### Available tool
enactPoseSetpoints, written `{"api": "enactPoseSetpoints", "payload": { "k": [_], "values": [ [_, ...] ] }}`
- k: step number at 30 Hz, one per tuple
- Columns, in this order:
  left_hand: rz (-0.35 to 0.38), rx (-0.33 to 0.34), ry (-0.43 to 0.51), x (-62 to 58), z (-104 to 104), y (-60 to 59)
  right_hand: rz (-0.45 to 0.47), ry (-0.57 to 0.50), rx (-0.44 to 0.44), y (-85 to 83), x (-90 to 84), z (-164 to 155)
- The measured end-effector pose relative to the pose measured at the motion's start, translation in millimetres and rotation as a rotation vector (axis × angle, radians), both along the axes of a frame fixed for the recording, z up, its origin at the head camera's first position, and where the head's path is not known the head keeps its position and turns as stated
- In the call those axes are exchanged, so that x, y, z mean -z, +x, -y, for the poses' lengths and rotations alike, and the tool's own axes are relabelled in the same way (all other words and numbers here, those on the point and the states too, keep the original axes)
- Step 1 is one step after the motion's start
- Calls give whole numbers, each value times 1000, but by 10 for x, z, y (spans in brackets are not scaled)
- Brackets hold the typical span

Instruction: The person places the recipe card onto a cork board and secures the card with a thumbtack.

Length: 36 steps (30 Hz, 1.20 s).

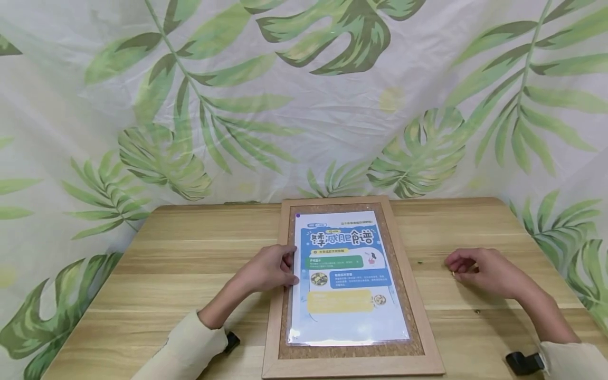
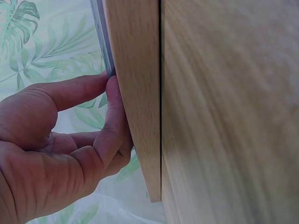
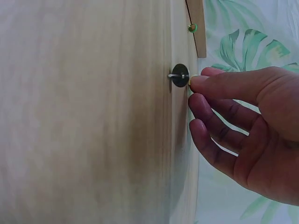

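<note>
A framed cork board (image 1: 353, 365) lies on the table with a laminated printed sheet (image 1: 347, 324) on it. A purple thumbtack (image 1: 297, 215) sits at the sheet's upper left corner. My left hand (image 1: 268, 269) pinches the sheet's left edge between thumb and fingers, against the wooden frame (image 2: 135, 93). To the right of the board, my right hand (image 1: 494, 272) is low over the table, its thumb and fingertips on a small yellowish thumbtack (image 1: 453, 273), mostly hidden by the thumb. Beside those fingertips in the right wrist view lies a dark thumbtack (image 3: 180, 75), its pin showing.
A green thumbtack (image 1: 420, 262) lies on the wooden table (image 1: 190, 232) between the board and my right hand. The board's far edge meets the table's back edge, where a leaf-patterned cloth (image 1: 332, 132) hangs. Black straps (image 1: 524, 363) are at both wrists.
</note>
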<state>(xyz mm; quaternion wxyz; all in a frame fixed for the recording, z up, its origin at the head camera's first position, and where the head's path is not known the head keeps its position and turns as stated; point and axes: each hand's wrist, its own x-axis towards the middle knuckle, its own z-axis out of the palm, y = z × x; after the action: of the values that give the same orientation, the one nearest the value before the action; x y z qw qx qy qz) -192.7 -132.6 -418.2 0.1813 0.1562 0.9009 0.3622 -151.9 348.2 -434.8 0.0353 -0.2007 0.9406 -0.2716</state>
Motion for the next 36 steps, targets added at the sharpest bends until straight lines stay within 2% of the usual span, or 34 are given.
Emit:
{"api": "enactPoseSetpoints", "payload": {
  "k": [19, 27, 36],
  "values": [
    [-5, -4, -20, -13, -3, 6, 19, 52, -6, 20, -28, 90],
    [-1, -8, -21, -20, -2, 0, -31, 49, -5, -42, -78, 197],
    [6, -10, -16, -23, -9, 6, -47, 13, 7, -155, -165, 387]
  ]
}}
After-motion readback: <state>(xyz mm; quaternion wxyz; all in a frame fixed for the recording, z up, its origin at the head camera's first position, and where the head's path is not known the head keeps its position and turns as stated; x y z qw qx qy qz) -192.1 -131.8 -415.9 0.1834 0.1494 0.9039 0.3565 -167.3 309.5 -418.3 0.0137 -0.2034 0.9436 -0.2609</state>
